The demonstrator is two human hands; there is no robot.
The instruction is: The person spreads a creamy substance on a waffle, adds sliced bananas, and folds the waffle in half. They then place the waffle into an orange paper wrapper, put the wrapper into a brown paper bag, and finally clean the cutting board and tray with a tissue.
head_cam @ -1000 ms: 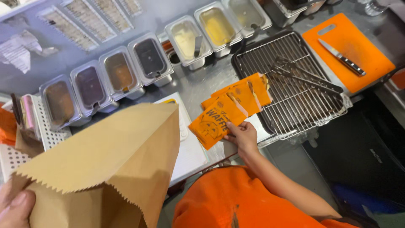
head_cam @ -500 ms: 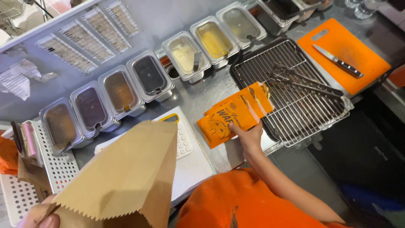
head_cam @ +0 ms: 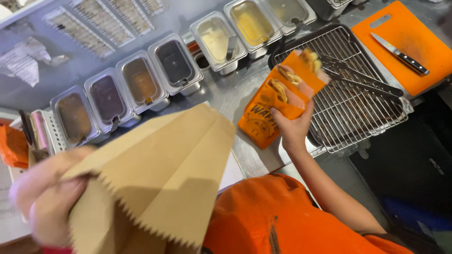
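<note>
My left hand [head_cam: 49,197] grips the edge of a brown paper bag [head_cam: 160,174], held up at the lower left with its serrated mouth toward me. My right hand [head_cam: 294,124] holds a bunch of orange paper sleeves [head_cam: 278,101] with waffle pieces poking out of their tops, lifted above the steel counter beside the wire rack [head_cam: 362,103]. I wear an orange top [head_cam: 273,216].
A row of steel containers [head_cam: 141,80] with sauces runs diagonally across the counter. Tongs [head_cam: 362,80] lie on the wire rack. An orange cutting board [head_cam: 405,42] with a knife [head_cam: 400,54] sits at the top right. A white sheet [head_cam: 233,171] lies under the bag.
My right hand picked the orange sleeves up off the counter and tilted them upright. The paper bag rose closer to the camera and toward the centre.
</note>
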